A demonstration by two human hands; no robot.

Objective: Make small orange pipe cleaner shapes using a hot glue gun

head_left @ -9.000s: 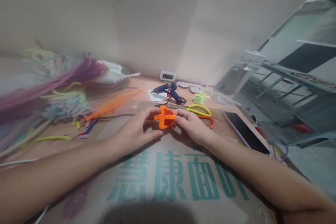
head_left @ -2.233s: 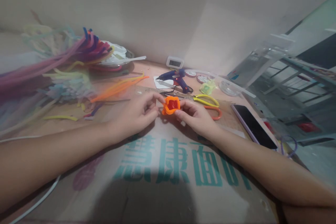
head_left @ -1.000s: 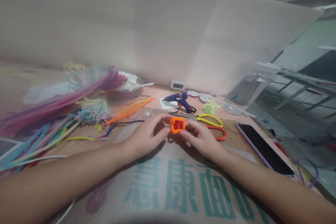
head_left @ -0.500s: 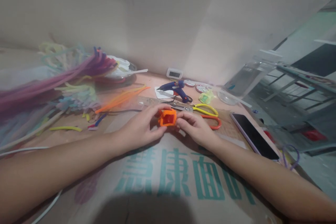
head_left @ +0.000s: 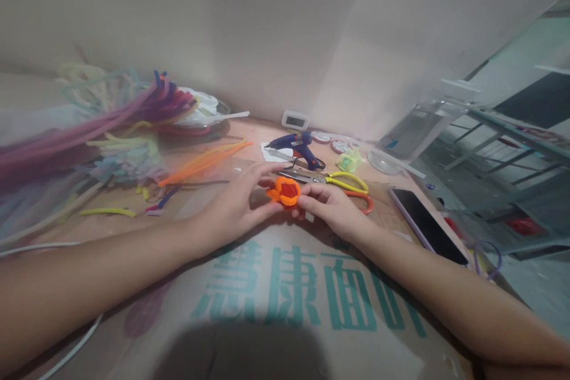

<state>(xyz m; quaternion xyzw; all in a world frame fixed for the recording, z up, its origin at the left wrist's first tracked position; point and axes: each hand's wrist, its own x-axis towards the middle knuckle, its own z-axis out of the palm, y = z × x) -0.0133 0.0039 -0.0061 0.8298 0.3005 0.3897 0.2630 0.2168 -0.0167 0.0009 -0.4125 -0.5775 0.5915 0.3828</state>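
1. A pale wall [head_left: 276, 29] stands behind the pinkish desk [head_left: 240, 130].
2. Cardboard [head_left: 365, 344] printed with green characters covers the near part of the desk.
3. Fuzzy stems [head_left: 120, 113], mostly pink and purple, lie bundled at the left, partly blurred.
4. The left hand [head_left: 238, 199] curves its thumb and fingers around the left side of an orange piece [head_left: 288, 191]; whether it grips, one cannot tell.
5. The right hand [head_left: 327, 205] pinches that piece's right edge.
6. A phone [head_left: 428, 225] lies at the right.
7. Scissors [head_left: 318, 179], with one yellow and one orange handle, lie just beyond the hands.
8. A blue glue gun [head_left: 296, 145] lies behind the scissors.
9. A white clock [head_left: 295, 120] stands near the wall.
10. The orange piece, red inside, is between both hands, above the cardboard.
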